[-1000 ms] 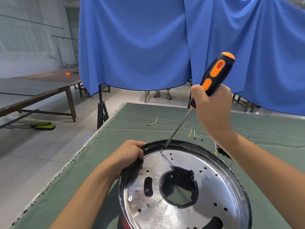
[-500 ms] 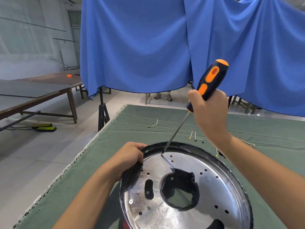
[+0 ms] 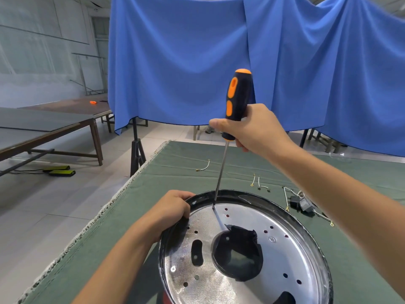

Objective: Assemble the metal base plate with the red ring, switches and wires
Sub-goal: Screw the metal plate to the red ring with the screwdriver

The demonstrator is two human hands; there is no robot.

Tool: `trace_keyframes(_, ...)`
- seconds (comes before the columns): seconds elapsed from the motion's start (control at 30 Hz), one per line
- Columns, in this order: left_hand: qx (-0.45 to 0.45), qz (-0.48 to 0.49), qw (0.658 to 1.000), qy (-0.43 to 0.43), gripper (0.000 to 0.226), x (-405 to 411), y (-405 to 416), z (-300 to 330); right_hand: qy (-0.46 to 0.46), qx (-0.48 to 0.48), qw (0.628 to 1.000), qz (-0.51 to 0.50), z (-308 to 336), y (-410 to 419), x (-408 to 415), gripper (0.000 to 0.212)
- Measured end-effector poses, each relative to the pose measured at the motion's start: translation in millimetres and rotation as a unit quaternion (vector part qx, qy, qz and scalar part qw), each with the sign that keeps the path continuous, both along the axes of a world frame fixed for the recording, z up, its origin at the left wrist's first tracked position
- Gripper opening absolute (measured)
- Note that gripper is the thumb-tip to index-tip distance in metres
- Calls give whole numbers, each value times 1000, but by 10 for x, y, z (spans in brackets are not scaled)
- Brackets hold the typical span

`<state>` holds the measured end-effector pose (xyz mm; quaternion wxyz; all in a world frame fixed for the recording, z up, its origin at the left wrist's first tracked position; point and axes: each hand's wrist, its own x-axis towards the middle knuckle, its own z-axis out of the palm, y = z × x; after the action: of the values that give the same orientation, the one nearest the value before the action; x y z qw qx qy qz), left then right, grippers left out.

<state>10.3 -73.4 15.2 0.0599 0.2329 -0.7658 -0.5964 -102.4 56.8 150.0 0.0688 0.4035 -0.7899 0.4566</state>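
Right hand [image 3: 256, 128] clamps screwdriver [image 3: 237, 99] near upright; left hand [image 3: 173, 210] grips base plate [image 3: 285, 255] rim (frame centre); best kept vertical, pressed down.

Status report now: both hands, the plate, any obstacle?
Right hand grips screwdriver, tip on metal base plate. Left hand holds plate rim. Nothing blocks the tip.

Shiny round base plate [image 3: 252, 279], perforated, tilted on green cloth.

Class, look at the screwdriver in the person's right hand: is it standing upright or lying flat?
Nearly upright. The screwdriver has its handle top uppermost in the right hand and its tip down on the metal base plate.
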Motion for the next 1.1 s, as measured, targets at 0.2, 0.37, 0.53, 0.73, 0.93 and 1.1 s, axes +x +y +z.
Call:
trace_keyframes(0.2, 1, 4, 1000, -3, 48, -5, -9, -6, -69, 78, 993, 59, 119, 20, 63, 9)
trace_keyframes(0.37, -6, 6, 1000, -9, 46, 1, -19, 4, -47, 87, 994, 55, 95, 13, 88, 8)
trace_keyframes(0.53, -2, 11, 1000, -8, 46, 9, 1, 21, 60, 106, 991, -50, 42, -32, 96, 27)
trace_keyframes(0.73, 4, 10, 1000, -7, 45, 26, 26, 40, -31, 21, 999, 22, 22, -52, 107, 25)
trace_keyframes(0.93, 7, 11, 1000, -5, 45, 21, 19, 30, -303, -16, 935, 183, 45, 28, 19, 9)
trace_keyframes(1.1, 8, 9, 1000, 1, 43, 23, 21, 33, -198, -12, 971, 132, 17, 26, 7, 13)
